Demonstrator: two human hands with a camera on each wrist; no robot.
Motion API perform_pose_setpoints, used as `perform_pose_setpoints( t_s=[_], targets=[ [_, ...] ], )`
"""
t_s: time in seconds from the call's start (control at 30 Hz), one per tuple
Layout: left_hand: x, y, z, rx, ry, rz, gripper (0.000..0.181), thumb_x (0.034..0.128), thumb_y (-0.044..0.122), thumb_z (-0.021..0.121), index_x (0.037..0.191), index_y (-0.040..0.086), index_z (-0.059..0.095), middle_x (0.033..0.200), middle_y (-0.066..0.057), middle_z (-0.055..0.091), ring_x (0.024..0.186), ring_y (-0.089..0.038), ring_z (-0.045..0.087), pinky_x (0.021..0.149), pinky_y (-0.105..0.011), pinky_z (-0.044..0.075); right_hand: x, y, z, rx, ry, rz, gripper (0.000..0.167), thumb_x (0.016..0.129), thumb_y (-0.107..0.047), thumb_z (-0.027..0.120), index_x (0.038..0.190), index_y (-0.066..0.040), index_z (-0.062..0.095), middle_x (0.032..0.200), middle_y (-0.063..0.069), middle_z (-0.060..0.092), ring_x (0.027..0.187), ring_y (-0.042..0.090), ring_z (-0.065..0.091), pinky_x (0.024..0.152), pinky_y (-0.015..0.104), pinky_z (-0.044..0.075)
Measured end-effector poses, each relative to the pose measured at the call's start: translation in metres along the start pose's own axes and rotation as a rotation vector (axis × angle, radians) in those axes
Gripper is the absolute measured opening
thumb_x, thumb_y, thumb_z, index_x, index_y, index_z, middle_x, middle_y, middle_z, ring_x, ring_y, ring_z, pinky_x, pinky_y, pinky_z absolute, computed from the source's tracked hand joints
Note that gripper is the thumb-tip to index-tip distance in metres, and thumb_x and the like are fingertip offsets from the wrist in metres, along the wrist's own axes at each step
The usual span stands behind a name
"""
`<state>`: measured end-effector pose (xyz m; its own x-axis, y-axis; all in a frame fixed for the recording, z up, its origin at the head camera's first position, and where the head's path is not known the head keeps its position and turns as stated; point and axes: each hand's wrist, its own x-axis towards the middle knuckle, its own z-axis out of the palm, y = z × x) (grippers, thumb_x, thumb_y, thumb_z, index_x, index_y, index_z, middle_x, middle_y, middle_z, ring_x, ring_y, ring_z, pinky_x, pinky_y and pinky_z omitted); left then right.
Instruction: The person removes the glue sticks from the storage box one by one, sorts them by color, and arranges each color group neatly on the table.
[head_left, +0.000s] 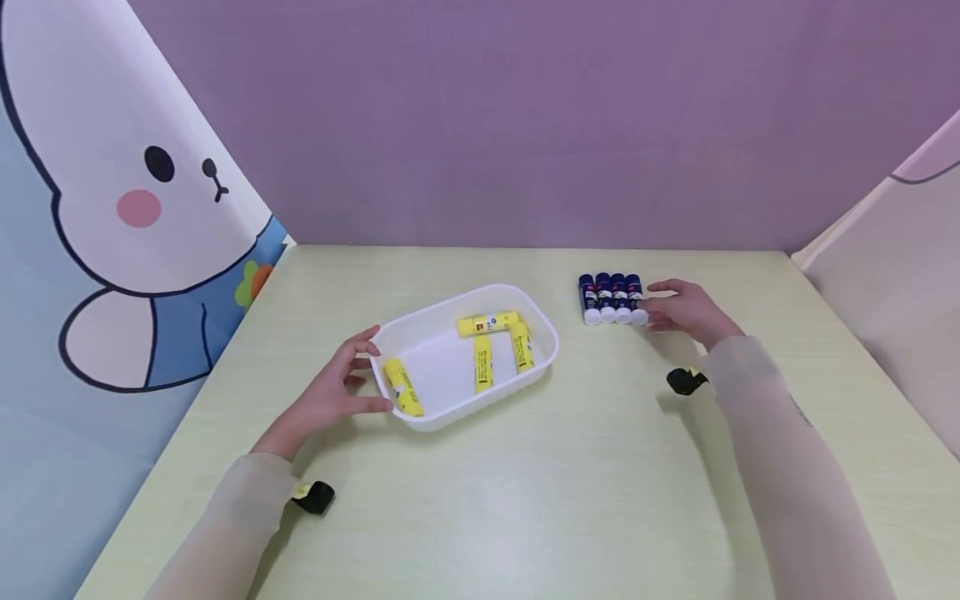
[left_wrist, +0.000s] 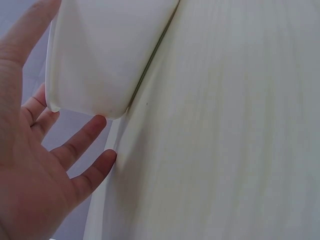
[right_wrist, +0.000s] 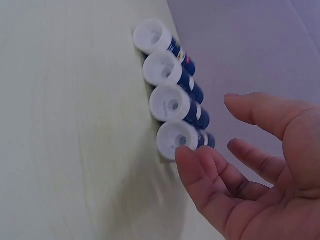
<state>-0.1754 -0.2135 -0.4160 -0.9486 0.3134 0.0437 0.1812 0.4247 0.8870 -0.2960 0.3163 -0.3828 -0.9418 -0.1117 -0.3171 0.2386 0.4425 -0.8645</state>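
A white tray (head_left: 462, 379) sits on the table with several yellow glue sticks (head_left: 488, 323) lying in it. At the tray's left end, my left hand (head_left: 335, 392) spreads its thumb and fingers along the rim, touching it. The left wrist view shows the tray's outer wall (left_wrist: 100, 55) with that hand's fingers spread and loosely straight beside it. Several dark blue glue sticks (head_left: 618, 286) with white ends stand or lie in a tight row. To their right, my right hand (head_left: 690, 312) holds nothing. Its fingertips overlap the nearest white end (right_wrist: 175, 139); contact cannot be told.
The pale wooden table (head_left: 540, 492) meets a purple backdrop (head_left: 525, 125) at its far edge. A cloth with a cartoon figure (head_left: 112, 233) hangs along the left side, and a pale panel (head_left: 900, 275) stands at the right. Black straps (head_left: 315, 497) hang at both wrists.
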Motion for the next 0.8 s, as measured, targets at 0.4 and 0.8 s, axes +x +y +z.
perform_pose_setpoints(
  t_s=[0.4, 0.8],
  targets=[
    [0.0, 0.002, 0.001, 0.006, -0.001, -0.007, 0.068, 0.0778, 0.01, 0.086, 0.125, 0.003, 0.038, 0.165, -0.01, 0.017, 0.123, -0.042, 0.049, 0.1, -0.056, 0.039, -0.014, -0.033, 0.027, -0.001, -0.047, -0.092, 0.061, 0.099, -0.013, 0.061, 0.148, 0.008, 0.03, 0.12, 0.019, 0.052, 0.098, 0.028, 0.063, 0.088, 0.038, 0.055],
    [0.001, 0.002, 0.001, 0.003, 0.001, -0.007, 0.068, 0.0778, 0.009, 0.086, 0.126, 0.003, 0.038, 0.165, -0.01, 0.016, 0.124, -0.042, 0.048, 0.1, -0.055, 0.038, -0.017, -0.052, 0.056, 0.034, -0.084, -0.156, 0.056, 0.095, -0.004, 0.064, 0.142, 0.01, 0.037, 0.101, 0.011, 0.058, 0.082, 0.021, 0.063, 0.076, 0.032, 0.057]
  ],
)
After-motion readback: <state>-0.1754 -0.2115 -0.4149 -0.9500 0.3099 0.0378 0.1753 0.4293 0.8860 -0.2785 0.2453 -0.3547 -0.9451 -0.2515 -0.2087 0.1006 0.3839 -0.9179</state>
